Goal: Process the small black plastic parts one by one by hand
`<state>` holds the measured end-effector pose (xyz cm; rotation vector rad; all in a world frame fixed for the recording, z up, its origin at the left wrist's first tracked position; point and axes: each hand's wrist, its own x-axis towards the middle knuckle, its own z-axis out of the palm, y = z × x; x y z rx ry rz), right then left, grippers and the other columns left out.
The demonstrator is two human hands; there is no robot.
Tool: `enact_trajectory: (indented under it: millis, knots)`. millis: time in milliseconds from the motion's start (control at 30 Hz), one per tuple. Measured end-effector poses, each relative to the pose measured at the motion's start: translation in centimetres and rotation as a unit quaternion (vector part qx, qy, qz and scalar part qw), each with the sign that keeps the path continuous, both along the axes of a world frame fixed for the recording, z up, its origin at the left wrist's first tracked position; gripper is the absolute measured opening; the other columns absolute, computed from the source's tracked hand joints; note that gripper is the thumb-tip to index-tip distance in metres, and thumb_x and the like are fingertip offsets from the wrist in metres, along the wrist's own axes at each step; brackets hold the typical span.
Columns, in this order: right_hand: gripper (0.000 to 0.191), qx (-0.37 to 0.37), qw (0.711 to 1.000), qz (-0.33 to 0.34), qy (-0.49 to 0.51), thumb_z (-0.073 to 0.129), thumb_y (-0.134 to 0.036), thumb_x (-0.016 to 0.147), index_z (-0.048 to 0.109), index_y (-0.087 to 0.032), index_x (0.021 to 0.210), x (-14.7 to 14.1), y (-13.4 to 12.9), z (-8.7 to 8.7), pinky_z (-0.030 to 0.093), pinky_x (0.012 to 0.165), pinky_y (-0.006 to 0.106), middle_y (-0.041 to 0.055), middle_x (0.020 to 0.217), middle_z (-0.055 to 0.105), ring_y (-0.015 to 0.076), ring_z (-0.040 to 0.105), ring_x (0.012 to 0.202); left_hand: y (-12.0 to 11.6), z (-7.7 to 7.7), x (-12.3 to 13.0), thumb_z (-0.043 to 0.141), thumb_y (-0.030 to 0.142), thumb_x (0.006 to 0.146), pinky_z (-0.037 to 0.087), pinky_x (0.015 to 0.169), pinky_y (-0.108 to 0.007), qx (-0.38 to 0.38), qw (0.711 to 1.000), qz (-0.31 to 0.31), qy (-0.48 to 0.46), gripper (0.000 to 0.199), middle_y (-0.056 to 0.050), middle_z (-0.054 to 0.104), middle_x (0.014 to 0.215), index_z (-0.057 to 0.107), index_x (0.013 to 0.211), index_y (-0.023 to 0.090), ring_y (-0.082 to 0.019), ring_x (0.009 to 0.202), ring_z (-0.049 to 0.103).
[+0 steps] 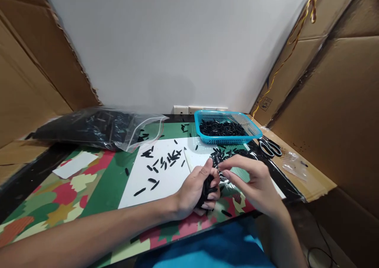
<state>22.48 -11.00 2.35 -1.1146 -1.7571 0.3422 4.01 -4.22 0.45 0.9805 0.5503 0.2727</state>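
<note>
My left hand point(197, 189) is closed around a clump of small black pieces point(207, 191) near the table's front edge. Just to its right, my right hand point(247, 181) has its thumb and forefinger close together at the top of the left fist; whether a piece is between the fingertips is too small to make out. Loose black pieces point(173, 157) are scattered over a white sheet point(130, 193). Behind the right hand, more of them lie in a heap, partly hidden by it. A blue basket point(229, 139) holds many similar black pieces.
A zip bag point(89, 129) full of dark material lies at the back left. Scissors point(268, 147) and a crumpled clear wrapper point(294, 167) are at the right. Cardboard walls point(343, 102) flank both sides, and twisted yellow cord point(278, 68) hangs at the right.
</note>
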Motion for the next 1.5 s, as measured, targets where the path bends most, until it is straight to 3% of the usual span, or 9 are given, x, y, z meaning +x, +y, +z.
enact_trajectory:
  millis: [267, 433, 600, 733, 867, 967, 1233, 1333, 1500]
  knots:
    - [0.008, -0.031, 0.996, 0.003, 0.083, 0.074, -0.026, 0.100, 0.081, -0.022, 0.101, -1.5, 0.8, -0.7, 0.065, 0.079, 0.032, 0.0066, 0.101, 0.079, 0.0202, 0.075, 0.089, 0.4, 0.1, -0.1, 0.042, 0.112, 0.062, 0.013, 0.037, -0.016, -0.048, 0.997, -0.041, 0.036, 0.089, 0.008, 0.035, 0.056, 0.036, 0.074, 0.024, -0.005, 0.043, 0.022]
    - [0.011, -0.053, 0.996, 0.012, 0.066, 0.073, -0.028, 0.101, 0.083, -0.023, 0.100, -1.5, 0.3, -0.8, 0.065, 0.080, 0.033, 0.0072, 0.105, 0.079, 0.0213, 0.077, 0.092, 0.3, 0.3, 0.0, 0.024, 0.114, 0.062, 0.010, 0.038, -0.018, -0.052, 0.995, -0.057, 0.067, 0.091, 0.007, 0.033, 0.057, 0.036, 0.073, 0.025, -0.007, 0.043, 0.021]
    - [0.014, -0.060, 0.997, 0.012, 0.050, 0.068, -0.026, 0.104, 0.078, -0.023, 0.095, -1.3, 0.3, -0.8, 0.061, 0.075, 0.030, 0.0072, 0.100, 0.078, 0.0216, 0.074, 0.092, 0.3, 0.2, 0.1, 0.029, 0.112, 0.067, 0.014, 0.036, -0.016, -0.056, 0.996, -0.046, 0.046, 0.088, 0.008, 0.033, 0.059, 0.038, 0.075, 0.025, -0.007, 0.043, 0.021]
    - [0.017, -0.061, 0.998, 0.016, 0.030, 0.058, -0.025, 0.109, 0.068, -0.022, 0.096, -1.1, 0.5, -1.0, 0.058, 0.075, 0.029, 0.0060, 0.100, 0.073, 0.0191, 0.070, 0.091, 0.5, 0.0, 0.3, 0.042, 0.101, 0.080, 0.017, 0.034, -0.015, -0.080, 0.995, -0.037, 0.038, 0.077, 0.007, 0.036, 0.059, 0.039, 0.076, 0.025, -0.007, 0.042, 0.023]
    - [0.013, -0.033, 0.994, -0.048, 0.095, 0.061, -0.027, 0.107, 0.068, -0.023, 0.098, -0.8, 0.7, -1.9, 0.061, 0.072, 0.026, 0.0034, 0.091, 0.073, 0.0172, 0.071, 0.082, 0.6, 0.1, 0.3, 0.051, 0.076, 0.092, 0.017, 0.032, -0.012, -0.085, 0.996, -0.021, 0.021, 0.055, 0.007, 0.038, 0.059, 0.040, 0.078, 0.025, -0.007, 0.042, 0.023]
    - [0.009, -0.045, 0.987, -0.037, 0.149, 0.067, -0.027, 0.104, 0.071, -0.022, 0.098, -0.5, 0.9, -2.4, 0.063, 0.064, 0.025, 0.0024, 0.087, 0.075, 0.0157, 0.073, 0.070, 0.4, 0.2, 0.1, 0.052, 0.062, 0.094, 0.018, 0.032, -0.012, -0.069, 0.998, -0.003, -0.002, 0.044, 0.007, 0.039, 0.059, 0.039, 0.077, 0.024, -0.007, 0.041, 0.024]
    - [0.001, -0.064, 0.980, 0.015, 0.190, 0.078, -0.022, 0.096, 0.079, -0.023, 0.096, 0.0, 0.8, -2.7, 0.067, 0.069, 0.024, 0.0018, 0.089, 0.079, 0.0158, 0.078, 0.072, 0.0, -0.7, 0.0, 0.056, 0.055, 0.096, 0.021, 0.035, -0.013, -0.042, 0.997, 0.036, -0.055, 0.041, 0.007, 0.041, 0.056, 0.041, 0.076, 0.023, -0.006, 0.040, 0.025]
    - [0.003, -0.075, 0.976, 0.018, 0.203, 0.079, -0.022, 0.096, 0.080, -0.024, 0.098, -0.1, 0.9, -2.7, 0.068, 0.074, 0.025, 0.0010, 0.091, 0.079, 0.0157, 0.078, 0.077, 0.0, -0.5, 0.1, 0.055, 0.052, 0.097, 0.020, 0.034, -0.012, -0.042, 0.997, 0.043, -0.048, 0.039, 0.006, 0.041, 0.056, 0.040, 0.076, 0.023, -0.006, 0.040, 0.026]
    - [0.003, -0.100, 0.974, 0.014, 0.201, 0.082, -0.024, 0.094, 0.081, -0.023, 0.096, -0.1, 1.1, -2.5, 0.067, 0.070, 0.024, 0.0015, 0.088, 0.080, 0.0158, 0.078, 0.073, 0.2, 0.1, 0.1, 0.056, 0.055, 0.099, 0.020, 0.034, -0.013, -0.059, 0.997, 0.042, -0.035, 0.042, 0.006, 0.041, 0.058, 0.039, 0.076, 0.023, -0.007, 0.041, 0.027]
